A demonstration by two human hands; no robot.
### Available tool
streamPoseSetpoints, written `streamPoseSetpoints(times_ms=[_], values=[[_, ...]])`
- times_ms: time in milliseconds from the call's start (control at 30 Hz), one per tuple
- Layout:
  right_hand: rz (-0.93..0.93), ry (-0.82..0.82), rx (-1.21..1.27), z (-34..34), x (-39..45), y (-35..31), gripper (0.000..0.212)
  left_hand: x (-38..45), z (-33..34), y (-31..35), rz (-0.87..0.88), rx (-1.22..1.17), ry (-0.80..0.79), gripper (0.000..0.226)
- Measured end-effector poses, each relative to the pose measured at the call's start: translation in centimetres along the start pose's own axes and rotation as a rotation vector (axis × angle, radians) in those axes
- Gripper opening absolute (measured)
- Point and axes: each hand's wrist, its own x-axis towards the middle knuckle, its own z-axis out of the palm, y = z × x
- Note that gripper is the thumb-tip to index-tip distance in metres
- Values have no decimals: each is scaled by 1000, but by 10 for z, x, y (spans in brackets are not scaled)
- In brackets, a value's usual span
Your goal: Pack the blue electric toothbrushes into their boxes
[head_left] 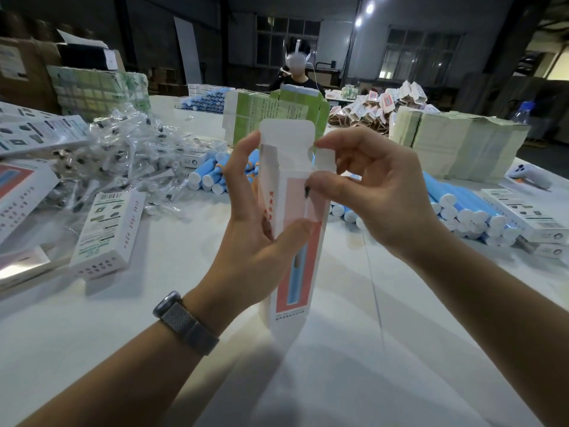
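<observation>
- Box (295,241): upright on the near desk (338,365), long axis vertical, top end open with its main flap (286,131) raised. Whether a toothbrush is already inside cannot be told; the blue handle on the front panel looks printed.
- Left hand (255,229): grip on the box's left side, thumb across the front panel and fingers behind, steadying it.
- Right hand (375,192): nearer the open mouth, its grip a narrow pinch of thumb and forefinger on the small right side flap (323,161). Judged step: opening or folding the top flaps.
- Blue toothbrushes (468,211): loose handles piled right of the box, beyond the right hand; a second heap (209,177) lies behind the left hand.
- Left of the desk: a closed box (107,232) lying flat and a heap of clear-bagged brush heads (129,155).
- Far side: green cartons (277,115), a stack of flat box blanks (455,143), and a seated person (295,69).
</observation>
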Motion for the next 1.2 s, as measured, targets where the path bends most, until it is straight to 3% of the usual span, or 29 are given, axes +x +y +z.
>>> streamPoseSetpoints(times_ms=[133,333,500,667,867,1033,1200], values=[[-16,6,28,3,-2,1,28,-1,1,-1,14,-3,2,84],[-93,-1,48,12,-4,1,18,0,2,-2,37,-68,-26,48],[-78,17,70,13,-5,6,15,4,4,-2,76,39,8,29],[-51,-97,178,7,-7,10,15,4,2,0,69,-67,-34,16],[-42,-67,139,7,-7,7,11,1,1,4,27,-108,-44,13],[-67,-51,61,5,-5,5,30,-1,3,4,10,-133,-53,12],[-83,-48,32,2,-5,8,22,0,3,3,-3,-138,-41,14]])
